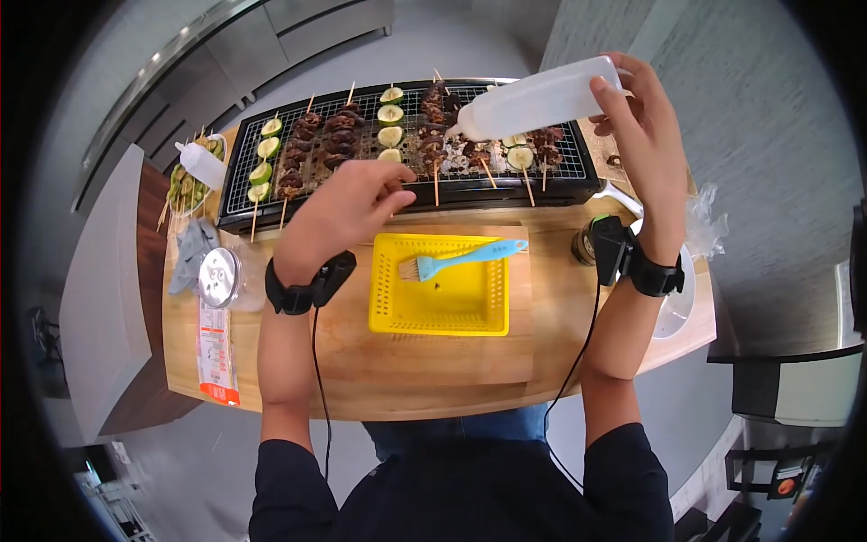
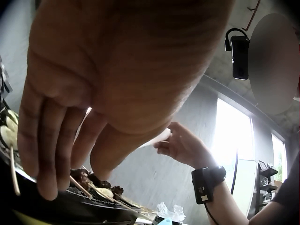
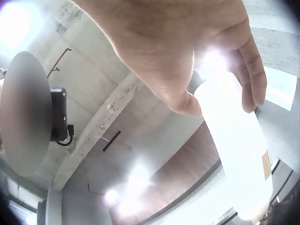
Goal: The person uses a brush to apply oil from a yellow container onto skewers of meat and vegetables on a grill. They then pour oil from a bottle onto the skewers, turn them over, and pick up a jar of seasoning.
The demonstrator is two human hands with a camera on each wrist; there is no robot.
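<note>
A translucent white squeeze bottle (image 1: 542,98) is gripped near its base end by my right hand (image 1: 643,126). Tilted over the grill, the bottle has its nozzle pointing down and left, close above the meat skewers (image 1: 433,113). In the right wrist view, thumb and fingers are on opposite sides of the bottle (image 3: 236,140). My left hand (image 1: 339,210) hovers by the near edge of the black grill (image 1: 506,191), holding nothing. Its fingers (image 2: 63,136) hang loosely downward in the left wrist view. Zucchini skewers (image 1: 390,115) lie between the meat ones on the grill's wire mesh.
A yellow basket (image 1: 440,322) holds a blue basting brush (image 1: 470,257). On the left are a shaker jar (image 1: 219,278), a second squeeze bottle (image 1: 201,165), a grey cloth (image 1: 191,253), a seasoning packet (image 1: 217,348) and a plate of skewers (image 1: 185,194). A clear plastic bag (image 1: 709,217) lies right.
</note>
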